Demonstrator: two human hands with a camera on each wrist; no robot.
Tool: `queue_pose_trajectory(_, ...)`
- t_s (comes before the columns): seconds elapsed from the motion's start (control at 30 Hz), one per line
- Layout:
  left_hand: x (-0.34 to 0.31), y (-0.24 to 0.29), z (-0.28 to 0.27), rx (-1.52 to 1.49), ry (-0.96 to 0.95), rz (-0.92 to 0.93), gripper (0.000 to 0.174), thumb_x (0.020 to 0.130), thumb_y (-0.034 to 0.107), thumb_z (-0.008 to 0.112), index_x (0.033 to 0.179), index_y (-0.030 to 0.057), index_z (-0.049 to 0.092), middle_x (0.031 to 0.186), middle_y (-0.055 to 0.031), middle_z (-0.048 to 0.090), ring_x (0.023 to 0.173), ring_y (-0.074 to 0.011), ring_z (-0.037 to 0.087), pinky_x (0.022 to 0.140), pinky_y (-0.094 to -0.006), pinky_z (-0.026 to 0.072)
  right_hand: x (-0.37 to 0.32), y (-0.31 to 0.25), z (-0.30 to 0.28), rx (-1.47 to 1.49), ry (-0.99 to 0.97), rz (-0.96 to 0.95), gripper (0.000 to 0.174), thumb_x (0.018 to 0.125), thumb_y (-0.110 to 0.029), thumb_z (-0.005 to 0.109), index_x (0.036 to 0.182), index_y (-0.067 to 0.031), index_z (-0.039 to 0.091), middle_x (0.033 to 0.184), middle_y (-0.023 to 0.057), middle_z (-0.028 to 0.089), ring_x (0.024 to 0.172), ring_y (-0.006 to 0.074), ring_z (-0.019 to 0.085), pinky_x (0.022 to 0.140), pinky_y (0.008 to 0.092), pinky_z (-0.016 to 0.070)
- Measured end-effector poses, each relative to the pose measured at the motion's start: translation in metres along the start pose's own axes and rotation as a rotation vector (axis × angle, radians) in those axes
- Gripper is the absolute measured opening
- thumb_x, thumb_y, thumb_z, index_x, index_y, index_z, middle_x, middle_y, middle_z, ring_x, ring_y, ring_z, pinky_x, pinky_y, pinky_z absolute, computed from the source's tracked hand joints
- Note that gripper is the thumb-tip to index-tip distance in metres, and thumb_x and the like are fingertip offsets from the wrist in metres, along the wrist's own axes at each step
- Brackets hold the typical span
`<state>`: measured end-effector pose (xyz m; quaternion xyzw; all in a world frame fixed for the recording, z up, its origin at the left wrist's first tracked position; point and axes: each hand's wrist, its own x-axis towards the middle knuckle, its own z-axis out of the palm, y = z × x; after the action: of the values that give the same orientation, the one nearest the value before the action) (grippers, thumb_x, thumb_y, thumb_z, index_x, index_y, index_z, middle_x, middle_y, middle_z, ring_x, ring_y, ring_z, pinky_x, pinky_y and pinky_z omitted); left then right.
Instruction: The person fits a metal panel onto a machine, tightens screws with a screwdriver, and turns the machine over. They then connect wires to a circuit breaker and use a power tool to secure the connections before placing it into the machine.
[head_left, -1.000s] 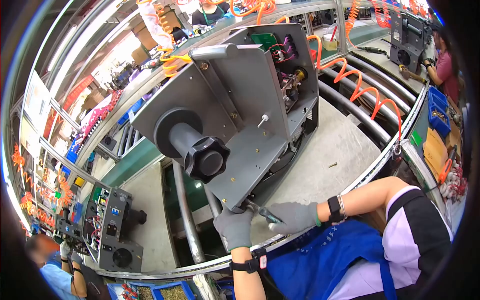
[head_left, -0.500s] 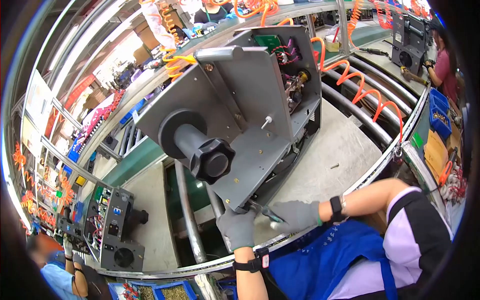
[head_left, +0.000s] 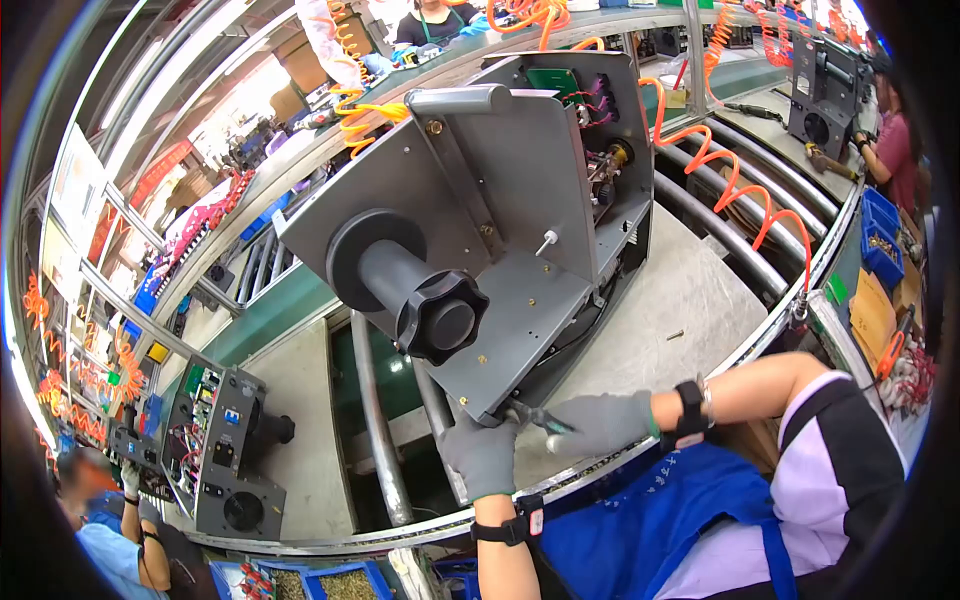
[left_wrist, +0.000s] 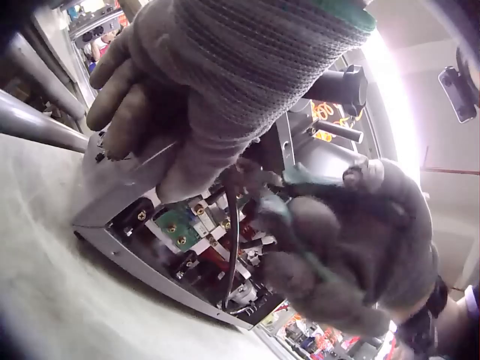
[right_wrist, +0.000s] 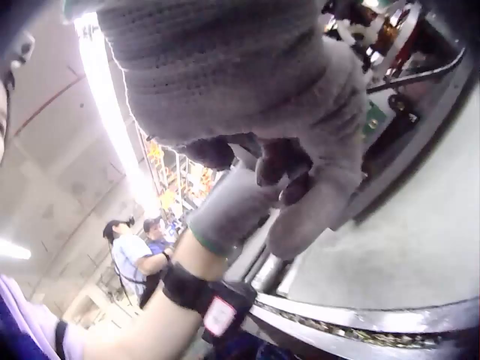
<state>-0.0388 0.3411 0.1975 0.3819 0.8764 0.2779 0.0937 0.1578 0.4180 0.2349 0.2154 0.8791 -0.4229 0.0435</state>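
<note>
the grey machine (head_left: 515,215) has drifted a bit right in view, now mid-frame on the tabletop (head_left: 700,275), left hand (head_left: 480,455) gripping its bottom corner, right hand (head_left: 605,424) curled round a pliers-like tool (head_left: 550,421), probably mid-fix there, so next move wants steady bracing.

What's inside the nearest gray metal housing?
Head view: green circuit board, purple connectors. Left wrist view: black cable, brass-coloured screws. The left hand and right hand cover part of the opening there; whatever is behind them can't be seen.

Wearer's two hands (head_left: 482,455) (head_left: 605,424), one gripped tool (head_left: 552,421)
</note>
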Motion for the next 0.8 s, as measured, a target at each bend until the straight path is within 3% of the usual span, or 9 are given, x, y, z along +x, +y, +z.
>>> queue_pose_trajectory(0.1, 0.002, -0.002, -0.001, 0.031, 0.003, 0.022, 0.091, 0.059, 0.039, 0.086, 0.141, 0.0112, 0.058, 0.13, -0.02, 0.064, 0.109, -0.0358, 0.067, 0.099, -0.0386, 0.0524, 0.003, 0.021, 0.028, 0.031, 0.232, -0.182, 0.043, 0.096, -0.045, 0.051, 0.103, -0.0026, 0.052, 0.092, 0.0232, 0.06, 0.084, 0.0415, 0.059, 0.081, 0.0512, 0.0454)
queue_pose_trajectory(0.17, 0.004, -0.002, -0.002, 0.037, 0.026, 0.053, 0.084, 0.059, 0.041, 0.086, 0.135, 0.0113, 0.063, 0.125, -0.0197, 0.066, 0.106, -0.0362, 0.067, 0.097, -0.0392, 0.0531, -0.001, 0.017, 0.021, 0.137, 0.101, -0.06, 0.046, 0.095, -0.045, 0.052, 0.11, -0.001, 0.052, 0.097, 0.0178, 0.059, 0.086, 0.0324, 0.063, 0.075, 0.0451, 0.0536)
queue_pose_trajectory(0.27, -0.001, -0.001, 0.0, 0.073, 0.078, 0.1, 0.052, 0.064, 0.041, 0.085, 0.107, 0.0136, 0.074, 0.096, -0.0115, 0.074, 0.089, -0.0309, 0.072, 0.085, -0.0381, 0.0571, -0.009, -0.021, -0.016, 0.65, -0.089, 0.171, 0.05, 0.095, -0.045, 0.053, 0.113, 0.0016, 0.054, 0.087, 0.0129, 0.058, 0.073, 0.0212, 0.064, 0.065, 0.0361, 0.0606)
queue_pose_trajectory(0.3, -0.001, 0.0, -0.001, 0.095, 0.105, 0.12, 0.04, 0.066, 0.041, 0.084, 0.095, 0.0147, 0.078, 0.084, -0.0076, 0.076, 0.081, -0.0282, 0.074, 0.079, -0.0374, 0.0589, -0.003, -0.027, -0.028, 0.602, -0.135, 0.231, 0.05, 0.095, -0.045, 0.052, 0.111, 0.0018, 0.054, 0.085, 0.013, 0.057, 0.07, 0.0215, 0.064, 0.065, 0.0366, 0.0602)
queue_pose_trajectory(0.37, -0.004, 0.007, -0.006, 0.105, 0.088, 0.104, 0.039, 0.066, 0.04, 0.084, 0.095, 0.014, 0.078, 0.083, -0.0074, 0.076, 0.081, -0.0275, 0.074, 0.079, -0.0367, 0.0588, 0.005, -0.035, -0.046, 0.502, -0.218, 0.34, 0.048, 0.095, -0.045, 0.052, 0.107, 0.0022, 0.055, 0.081, 0.0134, 0.057, 0.064, 0.0222, 0.063, 0.063, 0.0375, 0.0596)
queue_pose_trajectory(0.5, -0.007, 0.008, -0.009, 0.012, 0.112, 0.176, 0.04, 0.067, 0.038, 0.085, 0.097, 0.0129, 0.078, 0.084, -0.0076, 0.076, 0.082, -0.0267, 0.074, 0.081, -0.0356, 0.0584, -0.015, -0.042, -0.042, 0.258, -0.187, 0.217, 0.047, 0.095, -0.045, 0.05, 0.104, 0.001, 0.053, 0.082, 0.0166, 0.06, 0.07, 0.0268, 0.065, 0.066, 0.0417, 0.0551)
queue_pose_trajectory(0.6, -0.009, 0.013, -0.016, 0.013, 0.053, 0.109, 0.041, 0.067, 0.037, 0.085, 0.1, 0.0124, 0.078, 0.084, -0.0076, 0.077, 0.083, -0.0269, 0.074, 0.082, -0.0353, 0.0582, -0.006, -0.001, 0.013, -0.102, 0.202, -0.143, 0.048, 0.096, -0.047, 0.05, 0.104, 0.0, 0.054, 0.087, 0.0215, 0.061, 0.079, 0.0346, 0.064, 0.074, 0.049, 0.0505)
queue_pose_trajectory(0.7, -0.007, 0.008, -0.013, 0.002, 0.029, 0.116, 0.041, 0.068, 0.036, 0.084, 0.102, 0.0134, 0.078, 0.086, -0.0077, 0.077, 0.084, -0.0271, 0.074, 0.083, -0.0353, 0.058, -0.004, 0.005, 0.016, 0.012, 0.135, -0.102, 0.05, 0.096, -0.05, 0.049, 0.103, -0.0012, 0.055, 0.091, 0.0254, 0.06, 0.085, 0.0408, 0.06, 0.08, 0.0536, 0.0462)
queue_pose_trajectory(0.8, -0.009, 0.014, -0.015, 0.033, 0.059, 0.124, 0.042, 0.068, 0.035, 0.084, 0.104, 0.0154, 0.078, 0.086, -0.0077, 0.077, 0.084, -0.0266, 0.074, 0.083, -0.035, 0.0579, -0.002, -0.015, -0.016, 0.528, -0.102, 0.179, 0.045, 0.092, -0.047, 0.058, 0.099, -0.0034, 0.057, 0.085, 0.0151, 0.059, 0.075, 0.0286, 0.062, 0.073, 0.0462, 0.053)
